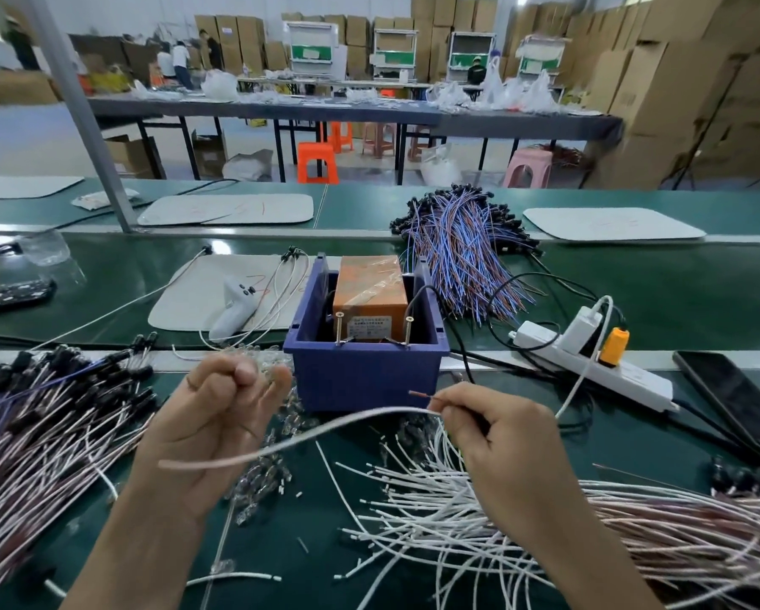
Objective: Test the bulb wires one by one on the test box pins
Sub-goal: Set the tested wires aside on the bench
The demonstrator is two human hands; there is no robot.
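Person is holding one white bulb wire just in front of the blue test box.
Left hand is hovering with fingers curled tight beside clear bulbs; I cannot tell whether it is gripping any. The box's two pins are standing upright at its near rim. Right hand is pinching the wire, its bared copper tip pointing toward the box, apart from the pins.

This is a factory work room. A long green desk runs across it, heaped with piles of wires. Tall stacks of brown cardboard boxes fill the back and the right side. Behind is another long desk with plastic bags on it, little stools by it, and people working far away.
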